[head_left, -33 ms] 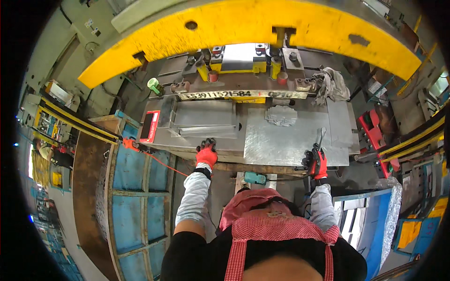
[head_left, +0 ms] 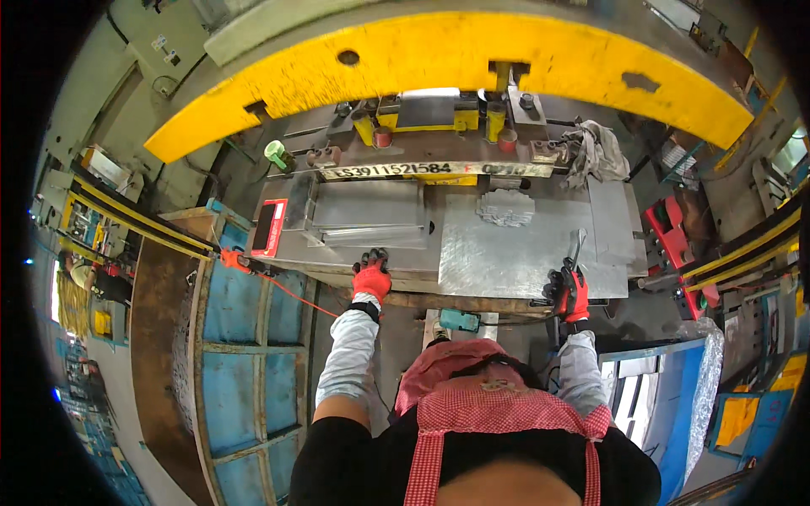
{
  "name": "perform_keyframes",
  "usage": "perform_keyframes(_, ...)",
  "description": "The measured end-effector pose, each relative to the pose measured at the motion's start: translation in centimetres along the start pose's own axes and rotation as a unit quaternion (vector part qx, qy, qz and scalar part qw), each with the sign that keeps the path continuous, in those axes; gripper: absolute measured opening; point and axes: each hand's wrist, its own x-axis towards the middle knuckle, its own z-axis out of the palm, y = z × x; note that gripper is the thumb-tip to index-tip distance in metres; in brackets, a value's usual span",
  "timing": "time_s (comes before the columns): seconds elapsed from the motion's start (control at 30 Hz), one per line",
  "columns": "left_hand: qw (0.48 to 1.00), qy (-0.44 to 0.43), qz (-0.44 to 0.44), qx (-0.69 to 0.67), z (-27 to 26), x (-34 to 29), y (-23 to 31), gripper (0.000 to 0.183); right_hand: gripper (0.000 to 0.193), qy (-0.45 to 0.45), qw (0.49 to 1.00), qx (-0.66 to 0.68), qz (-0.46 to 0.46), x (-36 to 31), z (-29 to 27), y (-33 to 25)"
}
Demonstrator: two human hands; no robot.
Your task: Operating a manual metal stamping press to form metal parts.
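My left hand, in a red glove with black fingertips, rests at the front edge of the metal press table. Its fingers are a little apart and hold nothing. My right hand, gloved alike, is closed on a slim silvery hand tool whose tip points away from me; its exact kind is unclear. Beneath the tool lies a wide grey metal sheet, with a pile of small flat metal pieces on it. Thin metal sheets are stacked beyond my left hand.
Overhead spans a large yellow press beam, above the die. A grey rag lies at the table's right. A blue-panelled rack stands left; a green box-like device is below the front edge.
The yellow beam sits slightly lower, and the bright plate in the die looks darker. My hands have not visibly moved.
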Motion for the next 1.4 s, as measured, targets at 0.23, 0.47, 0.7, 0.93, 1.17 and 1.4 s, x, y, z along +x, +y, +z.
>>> perform_keyframes(0.23, 0.999, -0.026, -0.014, 0.018, 0.1, 0.6, 0.0, 0.054, 0.029, -0.012, 0.999, 0.038, 0.012, 0.4, -0.2, -0.2)
perform_keyframes(0.47, 0.999, 0.009, 0.019, 0.030, 0.6, 0.5, -0.5, 0.052, 0.026, 0.016, 0.999, -0.026, -0.019, 0.3, -0.4, 0.2)
perform_keyframes(0.7, 0.999, 0.033, 0.007, 0.031, 0.0, 0.0, 0.3, 0.048, 0.026, -0.009, 0.977, -0.173, -0.124, -0.3, -0.1, 0.2)
perform_keyframes(0.93, 0.998, -0.067, 0.006, 0.008, -2.6, -1.2, 1.3, 0.050, 0.048, -0.074, 0.976, -0.168, -0.115, -0.1, 7.5, -2.7)
perform_keyframes(1.17, 0.885, -0.041, 0.043, -0.462, -12.0, 2.7, 10.0, 0.036, 0.015, -0.297, 0.898, -0.286, -0.155, 7.6, 26.3, -8.8)
perform_keyframes(1.4, 0.581, -0.183, 0.191, -0.769, -13.2, 15.9, 17.0, 0.031, 0.021, -0.380, 0.881, -0.258, -0.116, 18.5, 35.8, -9.8)
